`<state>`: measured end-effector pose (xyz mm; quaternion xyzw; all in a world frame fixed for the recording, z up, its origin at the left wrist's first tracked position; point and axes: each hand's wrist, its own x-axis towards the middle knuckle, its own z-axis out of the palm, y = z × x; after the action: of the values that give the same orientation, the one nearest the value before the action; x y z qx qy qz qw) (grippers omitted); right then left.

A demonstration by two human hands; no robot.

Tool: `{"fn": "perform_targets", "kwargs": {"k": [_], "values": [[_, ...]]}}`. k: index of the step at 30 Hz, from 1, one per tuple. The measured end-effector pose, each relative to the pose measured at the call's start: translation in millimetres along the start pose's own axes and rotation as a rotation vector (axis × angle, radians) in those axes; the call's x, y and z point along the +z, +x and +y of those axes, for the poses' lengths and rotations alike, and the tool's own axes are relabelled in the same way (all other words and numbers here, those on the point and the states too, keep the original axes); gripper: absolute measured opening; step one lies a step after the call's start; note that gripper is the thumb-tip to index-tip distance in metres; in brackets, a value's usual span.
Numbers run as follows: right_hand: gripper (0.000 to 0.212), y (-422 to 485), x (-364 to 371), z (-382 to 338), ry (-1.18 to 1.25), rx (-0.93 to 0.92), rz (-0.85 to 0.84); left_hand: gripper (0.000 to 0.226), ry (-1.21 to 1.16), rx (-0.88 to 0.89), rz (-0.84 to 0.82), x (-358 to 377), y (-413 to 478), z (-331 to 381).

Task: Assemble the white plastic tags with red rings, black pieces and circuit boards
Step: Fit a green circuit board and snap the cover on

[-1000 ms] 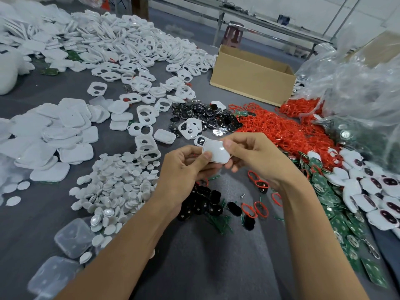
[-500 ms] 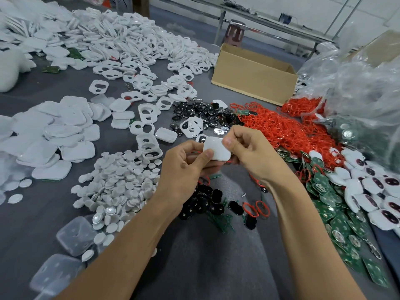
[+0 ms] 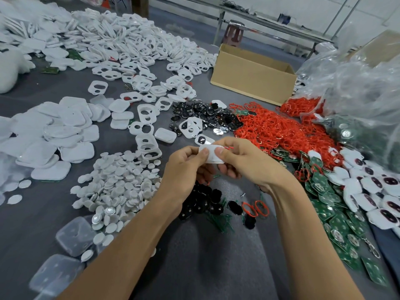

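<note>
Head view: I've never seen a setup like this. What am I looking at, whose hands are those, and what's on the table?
No machine here: a person wears one camera on the head, looking down at their own bare hands. The left hand and right hand pinch one white tag between thumbs and fingers, above a grey table. Heaps of parts lie around: white covers at left, white discs nearer the person, black pieces under the hands, red rings and green circuit boards at right, a cardboard box behind.
</note>
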<state>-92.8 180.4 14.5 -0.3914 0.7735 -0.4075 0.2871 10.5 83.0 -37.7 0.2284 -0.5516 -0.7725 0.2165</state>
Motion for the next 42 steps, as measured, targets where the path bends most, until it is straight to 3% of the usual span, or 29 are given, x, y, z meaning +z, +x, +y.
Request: {"fn": "perform_targets", "kwargs": {"k": [5, 9, 18, 22, 26, 30, 35, 39, 42], "values": [[0.020, -1, 0, 1, 0.062, -0.018, -0.023, 0.012, 0.024, 0.029, 0.003, -1, 0, 1], [0.004, 2, 5, 2, 0.068, 0.001, 0.002, 0.009, 0.069, 0.039, 0.014, -2, 1, -1], [0.011, 5, 9, 3, 0.113, 0.015, 0.052, 0.009, 0.089, 0.056, 0.026, -4, 1, -4], [0.005, 6, 9, 1, 0.316, 0.073, 0.054, 0.015, 0.030, 0.127, 0.047, -1, -1, -3], [0.018, 6, 4, 0, 0.565, 0.099, 0.004, 0.029, -0.035, 0.216, 0.047, 1, -2, 1], [0.014, 3, 1, 1, 0.512, 0.018, -0.017, 0.028, -0.069, 0.260, 0.077, 0, -3, 3], [0.015, 2, -2, 1, 0.309, -0.199, 0.143, 0.031, -0.104, 0.287, 0.058, 0, -4, 5], [0.022, 2, -2, -3, 0.175, -0.314, 0.160, 0.027, -0.122, 0.324, 0.106, 0, -4, 7], [0.015, 4, 0, -5, 0.134, -0.355, 0.208, 0.023, -0.125, 0.385, 0.136, 0, -5, 9]]}}
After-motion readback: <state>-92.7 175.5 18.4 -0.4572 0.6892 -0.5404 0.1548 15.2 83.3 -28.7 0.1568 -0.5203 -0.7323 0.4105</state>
